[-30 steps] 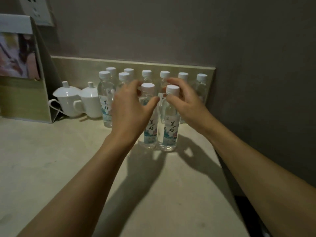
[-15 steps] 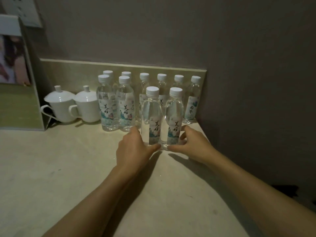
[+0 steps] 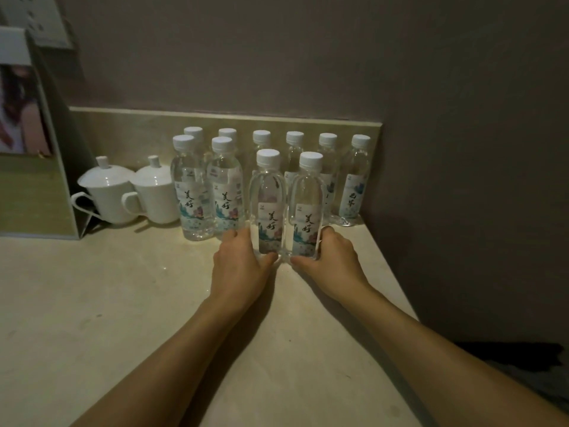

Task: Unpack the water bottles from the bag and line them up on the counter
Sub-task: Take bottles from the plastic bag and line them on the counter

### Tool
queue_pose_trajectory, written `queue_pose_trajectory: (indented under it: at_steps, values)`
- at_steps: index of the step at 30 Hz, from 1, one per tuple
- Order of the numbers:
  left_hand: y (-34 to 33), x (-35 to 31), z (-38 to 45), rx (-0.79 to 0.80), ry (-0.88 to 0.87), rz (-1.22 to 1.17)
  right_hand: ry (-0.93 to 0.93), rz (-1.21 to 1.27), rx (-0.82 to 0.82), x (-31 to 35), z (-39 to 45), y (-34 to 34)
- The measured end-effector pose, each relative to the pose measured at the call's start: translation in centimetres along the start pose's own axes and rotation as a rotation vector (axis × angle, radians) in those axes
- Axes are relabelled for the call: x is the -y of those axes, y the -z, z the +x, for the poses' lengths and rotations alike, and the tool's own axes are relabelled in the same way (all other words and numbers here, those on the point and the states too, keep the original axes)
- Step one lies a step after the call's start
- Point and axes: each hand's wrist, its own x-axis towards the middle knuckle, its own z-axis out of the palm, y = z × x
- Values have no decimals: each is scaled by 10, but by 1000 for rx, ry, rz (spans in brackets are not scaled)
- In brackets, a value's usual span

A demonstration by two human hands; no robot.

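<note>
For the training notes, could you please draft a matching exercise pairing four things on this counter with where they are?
Things:
1. left hand
2. right hand
3. two lidded cups
4. far-right bottle

Places:
A. in the back row, by the side wall
B. left of all the bottles
C. at the base of the front right bottle
D. at the base of the front left bottle

Pairs: 1-D, 2-C, 3-B, 4-A

Both forearms stretched forward, converging. Left hand (image 3: 240,266) curled round the base of the left front bottle (image 3: 267,204), thumb at its near foot. Right hand (image 3: 331,263) mirrored on the right front bottle (image 3: 306,208), fingers wrapped behind, thumb in front.
</note>
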Motion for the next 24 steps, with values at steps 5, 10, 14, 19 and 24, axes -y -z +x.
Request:
queue_pose_trajectory:
  at_steps: [5,10,14,19,24]
  values:
    - [-5,-2,8,-64,42,8,-5,6,6,2,14,-5]
    - [-6,2,16,-103,40,-35,-11,12,-7,6,25,-11]
    - [-7,3,24,-109,26,11,-20,30,-28,8,31,-16]
    - [-7,5,29,-138,62,-18,-35,3,-30,11,39,-21]
    - [-5,6,34,-114,46,26,-35,-14,-36,11,45,-23]
